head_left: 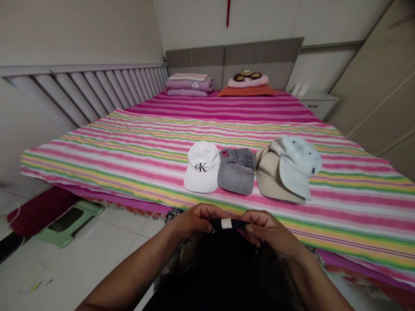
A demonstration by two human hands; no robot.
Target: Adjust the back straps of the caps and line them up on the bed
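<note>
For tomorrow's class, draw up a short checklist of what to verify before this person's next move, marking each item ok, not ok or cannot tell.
1. Left hand and right hand both on the strap of the black cap: ok.
2. White tab on the strap in view: ok.
3. Strap's fastening visible: hidden by the fingers: cannot tell.
4. White cap and grey cap side by side on the striped bedsheet: ok.
5. Beige cap and pale blue cap lying separately: the pale blue cap overlaps the beige cap: not ok.
</note>
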